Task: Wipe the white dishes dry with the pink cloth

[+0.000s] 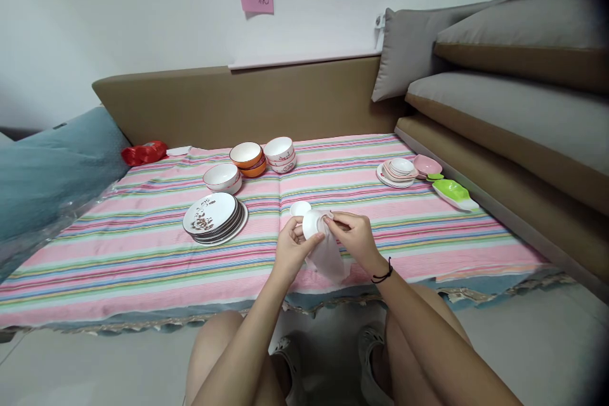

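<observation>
Just above the front part of the striped cloth, my left hand (294, 245) grips a small white cup (312, 222) by its side. A thin, whitish translucent sheet (329, 260), perhaps a bag or tissue, hangs from the cup. My right hand (353, 235) pinches this sheet close to the cup's rim. Right behind the held cup, another small white cup (300, 207) stands on the cloth. To the left lies a stack of plates (209, 214) with a brown flower print.
White bowls (221, 176), orange bowls (246, 155) and patterned white bowls (280, 151) stand on the striped cloth (157, 228). At right are small stacked dishes (399, 170), a pink bowl (427, 166) and a green dish (451, 191). Cushions (504, 108) rise at right; a red bundle (144, 153) lies at far left.
</observation>
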The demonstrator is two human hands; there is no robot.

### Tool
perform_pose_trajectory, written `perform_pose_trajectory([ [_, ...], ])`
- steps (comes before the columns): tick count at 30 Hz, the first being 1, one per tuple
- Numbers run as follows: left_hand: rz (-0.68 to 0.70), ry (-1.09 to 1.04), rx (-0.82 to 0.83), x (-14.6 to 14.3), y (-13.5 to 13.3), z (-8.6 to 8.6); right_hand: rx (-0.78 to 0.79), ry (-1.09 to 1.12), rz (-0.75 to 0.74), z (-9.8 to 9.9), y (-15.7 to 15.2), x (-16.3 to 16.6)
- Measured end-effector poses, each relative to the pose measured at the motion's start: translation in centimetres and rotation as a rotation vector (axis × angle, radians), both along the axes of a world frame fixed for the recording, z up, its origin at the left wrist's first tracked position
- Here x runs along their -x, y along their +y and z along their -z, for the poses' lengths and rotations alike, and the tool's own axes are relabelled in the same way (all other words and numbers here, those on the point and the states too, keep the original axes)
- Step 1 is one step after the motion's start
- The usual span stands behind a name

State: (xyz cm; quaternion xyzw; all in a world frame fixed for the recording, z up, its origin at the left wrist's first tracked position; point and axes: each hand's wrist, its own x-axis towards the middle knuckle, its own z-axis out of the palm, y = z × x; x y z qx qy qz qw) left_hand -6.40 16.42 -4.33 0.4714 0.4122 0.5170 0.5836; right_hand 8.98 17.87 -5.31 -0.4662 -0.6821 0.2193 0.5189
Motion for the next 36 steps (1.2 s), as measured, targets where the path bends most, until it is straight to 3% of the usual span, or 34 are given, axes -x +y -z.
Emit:
perform_pose_trajectory([
  [13, 0.046, 0.014, 0.035, 0.1, -0.4, 0.0, -0.180, -0.352, 0.087, 1.0, -0.2, 0.3],
  [20, 0.017, 0.008, -0.010, 0.3, 0.0, 0.0, -0.071, -0.162, 0.023, 0.2, -0.2, 0.1],
  [29, 0.092, 0.086, -0.058, 0.1, -0.3, -0.2, -0.076, -0.216, 0.077, 0.3, -0.2, -0.3],
  [36, 0.047, 0.076, -0.045, 0.5, -0.1, -0.2, -0.036, -0.120, -0.071, 0.0, -0.2, -0.3],
])
